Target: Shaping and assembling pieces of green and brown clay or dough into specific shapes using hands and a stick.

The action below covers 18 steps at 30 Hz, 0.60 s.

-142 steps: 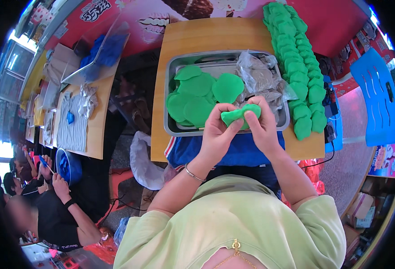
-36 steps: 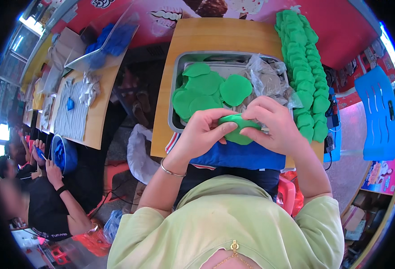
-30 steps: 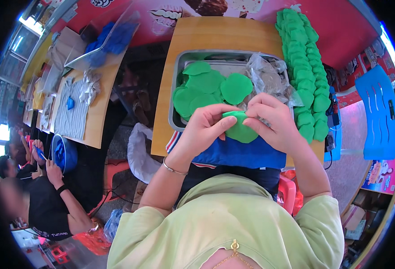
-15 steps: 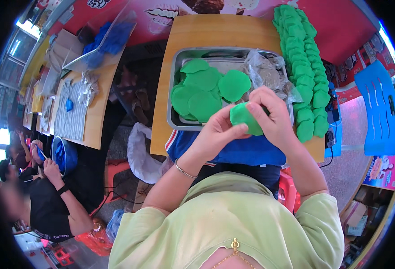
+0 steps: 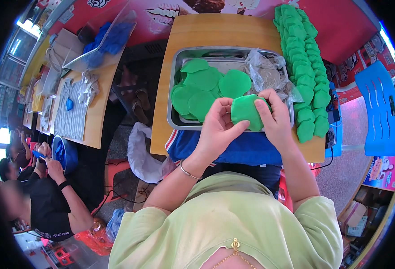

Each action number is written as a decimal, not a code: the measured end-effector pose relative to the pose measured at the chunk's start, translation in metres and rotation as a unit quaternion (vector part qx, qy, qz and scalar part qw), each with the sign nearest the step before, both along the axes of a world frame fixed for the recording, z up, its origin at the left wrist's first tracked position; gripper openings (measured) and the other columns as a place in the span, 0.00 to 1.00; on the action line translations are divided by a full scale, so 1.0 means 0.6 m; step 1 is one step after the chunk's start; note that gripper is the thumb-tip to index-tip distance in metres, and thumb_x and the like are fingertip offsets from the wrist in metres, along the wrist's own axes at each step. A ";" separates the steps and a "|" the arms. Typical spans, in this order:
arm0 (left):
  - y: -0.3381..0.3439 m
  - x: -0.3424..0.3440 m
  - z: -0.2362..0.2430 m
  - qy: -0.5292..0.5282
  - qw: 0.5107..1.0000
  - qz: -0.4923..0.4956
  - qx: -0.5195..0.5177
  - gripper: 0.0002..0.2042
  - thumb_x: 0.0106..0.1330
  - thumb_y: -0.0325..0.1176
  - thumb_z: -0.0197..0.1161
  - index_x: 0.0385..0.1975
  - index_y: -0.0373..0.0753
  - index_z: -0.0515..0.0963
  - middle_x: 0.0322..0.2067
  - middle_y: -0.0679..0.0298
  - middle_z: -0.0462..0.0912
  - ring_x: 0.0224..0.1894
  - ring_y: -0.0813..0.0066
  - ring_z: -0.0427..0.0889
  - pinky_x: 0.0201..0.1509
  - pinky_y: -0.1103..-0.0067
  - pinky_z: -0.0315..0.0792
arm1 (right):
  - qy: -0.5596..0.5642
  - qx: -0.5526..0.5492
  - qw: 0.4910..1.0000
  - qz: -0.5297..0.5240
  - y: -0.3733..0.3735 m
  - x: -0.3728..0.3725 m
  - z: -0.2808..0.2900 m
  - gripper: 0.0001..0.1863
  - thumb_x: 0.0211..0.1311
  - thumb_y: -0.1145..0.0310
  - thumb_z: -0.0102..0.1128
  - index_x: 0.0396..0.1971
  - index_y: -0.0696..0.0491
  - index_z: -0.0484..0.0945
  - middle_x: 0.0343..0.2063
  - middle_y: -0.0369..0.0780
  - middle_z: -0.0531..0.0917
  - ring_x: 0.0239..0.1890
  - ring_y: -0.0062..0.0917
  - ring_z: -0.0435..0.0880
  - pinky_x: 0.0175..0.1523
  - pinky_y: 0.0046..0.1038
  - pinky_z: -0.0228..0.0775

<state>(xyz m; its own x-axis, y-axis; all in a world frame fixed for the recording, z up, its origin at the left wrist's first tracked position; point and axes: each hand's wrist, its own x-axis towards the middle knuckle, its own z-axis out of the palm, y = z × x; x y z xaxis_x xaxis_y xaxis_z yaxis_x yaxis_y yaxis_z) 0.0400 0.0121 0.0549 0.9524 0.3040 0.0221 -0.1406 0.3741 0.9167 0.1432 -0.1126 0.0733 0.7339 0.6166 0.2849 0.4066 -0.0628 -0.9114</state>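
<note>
Between both hands, above the front edge of a steel tray (image 5: 169, 96), is a soft green piece (image 5: 243, 110) with rounded corners. My left hand (image 5: 216, 127) pinches its left side and lower edge with thumb and fingers. My right hand (image 5: 276, 119) grips its right side, the thumb lying on its face. Several flat green discs (image 5: 204, 104) overlap in the left half of the tray; a single one (image 5: 234, 85) lies just beyond my hands. Grey-brown discs in a crumpled clear plastic bag (image 5: 265, 71) fill the tray's right end.
Long rows of overlapping green pieces (image 5: 304, 71) run along the table's (image 5: 224, 29) right side. Blue cloth (image 5: 246, 150) lies at the near edge. A blue plastic chair (image 5: 377, 110) stands at right. On the left, another person (image 5: 49, 201) works beside a blue tub (image 5: 67, 154).
The green piece has turned so its face shows more broadly. My right hand has shifted slightly down and right, its fingers now behind the edge. The other person's hands have moved.
</note>
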 end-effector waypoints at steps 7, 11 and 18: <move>0.008 -0.002 -0.005 -0.018 0.986 0.048 -0.161 0.12 0.58 0.21 0.62 0.41 0.35 0.69 0.37 0.67 0.75 0.40 0.82 0.75 0.46 0.84 0.71 | 0.075 0.090 0.993 0.014 0.002 -0.018 -0.026 0.07 0.66 0.68 0.51 0.33 0.56 0.67 0.22 0.31 0.69 0.25 0.08 0.63 0.29 0.14 0.56; 0.007 -0.003 -0.009 0.002 0.978 0.065 -0.199 0.10 0.59 0.21 0.60 0.39 0.36 0.71 0.36 0.67 0.76 0.39 0.84 0.75 0.44 0.85 0.70 | 0.118 0.149 0.982 -0.011 0.008 -0.028 -0.033 0.08 0.65 0.68 0.53 0.35 0.56 0.68 0.27 0.32 0.71 0.29 0.10 0.66 0.32 0.15 0.59; 0.016 -0.001 -0.013 -0.064 0.982 0.063 -0.167 0.10 0.59 0.21 0.60 0.39 0.37 0.71 0.35 0.68 0.76 0.38 0.84 0.74 0.44 0.86 0.69 | 0.062 0.026 0.997 0.034 -0.003 -0.031 -0.026 0.11 0.61 0.68 0.58 0.38 0.57 0.69 0.32 0.34 0.74 0.34 0.14 0.71 0.37 0.18 0.65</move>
<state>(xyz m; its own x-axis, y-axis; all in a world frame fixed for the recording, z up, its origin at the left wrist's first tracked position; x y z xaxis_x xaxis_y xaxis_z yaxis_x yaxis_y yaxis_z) 0.0392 0.0217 0.0469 0.9025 0.4304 0.0183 -0.3117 0.6231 0.7174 0.1246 -0.1142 0.0577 0.7228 0.6524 0.2279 0.2933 0.0090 -0.9560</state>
